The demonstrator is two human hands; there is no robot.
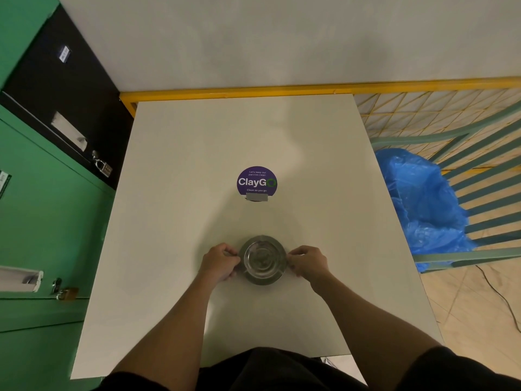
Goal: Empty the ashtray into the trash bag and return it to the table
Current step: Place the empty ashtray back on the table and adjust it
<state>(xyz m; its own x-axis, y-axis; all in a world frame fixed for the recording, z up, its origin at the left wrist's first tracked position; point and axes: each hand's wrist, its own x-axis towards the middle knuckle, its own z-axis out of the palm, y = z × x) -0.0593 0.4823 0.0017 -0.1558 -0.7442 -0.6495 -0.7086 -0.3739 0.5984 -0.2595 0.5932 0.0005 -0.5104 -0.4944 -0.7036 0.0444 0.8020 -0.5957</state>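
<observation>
A round metal ashtray (262,259) sits on the white table (174,170), near its front middle. Some grey ash or debris shows in its bowl. My left hand (220,262) pinches the ashtray's left rim with fingers closed on it. My right hand (307,263) pinches the right rim the same way. The ashtray appears to rest flat on the tabletop. A blue plastic trash bag (423,204) lies on a teal slatted chair to the right of the table, its mouth crumpled.
A purple round "ClayGo" sticker (256,182) is taped at the table's centre. Green metal cabinets with padlocks (42,221) stand along the left. A yellow wire fence (423,108) runs behind and to the right. A black cable (496,294) crosses the floor at right.
</observation>
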